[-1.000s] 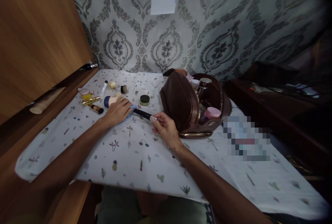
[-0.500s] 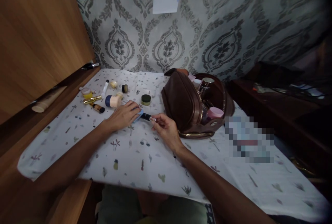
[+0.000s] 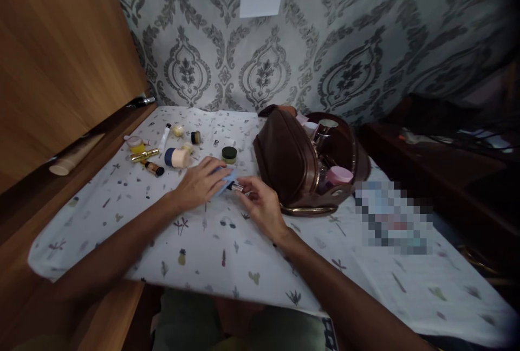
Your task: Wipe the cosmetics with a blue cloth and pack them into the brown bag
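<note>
My left hand is closed over a small light-blue cloth, pressing it around a slim black cosmetic tube. Thumb and fingers of my right hand pinch the tube's silvery end. Most of the tube's dark body is hidden under the cloth and the left fingers. Just behind the cloth stands a small jar with a dark green lid. To the right of my right hand sits an unzipped brown leather bag with cosmetics inside, among them a pink-lidded container.
Several cosmetics lie at the table's left, including a blue-capped beige bottle, a gold tube and a dark-capped small bottle. A beige tube rests on the wooden ledge. A patterned cloth covers the table.
My left hand has slid right along the tube with the blue cloth, now covering more of its black body. My right hand keeps its pinch almost in place.
</note>
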Available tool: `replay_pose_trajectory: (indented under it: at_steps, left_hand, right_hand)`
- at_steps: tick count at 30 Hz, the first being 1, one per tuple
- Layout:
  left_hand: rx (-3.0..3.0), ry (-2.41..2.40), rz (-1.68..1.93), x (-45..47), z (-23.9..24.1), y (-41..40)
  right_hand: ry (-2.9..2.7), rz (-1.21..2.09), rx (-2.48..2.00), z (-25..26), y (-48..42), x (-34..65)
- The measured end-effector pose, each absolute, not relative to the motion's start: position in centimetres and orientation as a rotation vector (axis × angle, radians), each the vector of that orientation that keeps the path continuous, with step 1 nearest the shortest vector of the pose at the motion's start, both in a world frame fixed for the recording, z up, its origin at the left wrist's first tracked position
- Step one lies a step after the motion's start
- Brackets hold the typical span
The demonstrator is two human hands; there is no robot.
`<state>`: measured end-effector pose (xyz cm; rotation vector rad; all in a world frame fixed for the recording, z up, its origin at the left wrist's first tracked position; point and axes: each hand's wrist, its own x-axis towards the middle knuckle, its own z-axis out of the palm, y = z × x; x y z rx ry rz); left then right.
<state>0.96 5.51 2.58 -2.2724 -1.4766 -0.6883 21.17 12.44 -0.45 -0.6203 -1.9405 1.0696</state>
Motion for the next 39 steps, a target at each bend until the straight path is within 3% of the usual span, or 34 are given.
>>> replay_pose_trajectory:
  at_steps: [13, 22, 29, 39]
  left_hand:
    - [-2.416, -1.741, -0.449, -3.4, 1.6, 6.8]
    - [-2.309, -1.758, -0.501, -2.5, 1.3, 6.6]
    - [-2.388, -1.544, -0.667, 1.0, 2.3, 5.6]
    - [-2.407, -1.713, -0.494, -1.6, 2.6, 6.3]
  right_hand:
    - [-1.877, 1.137, -0.657, -0.1, 13.0, 21.2]
    - [-1.678, 1.549, -0.781, -0.9, 13.3, 20.6]
    - [-1.827, 1.291, -0.589, -0.1, 12.5, 20.9]
    - [-1.829, 1.235, -0.608, -0.1, 12.6, 21.0]
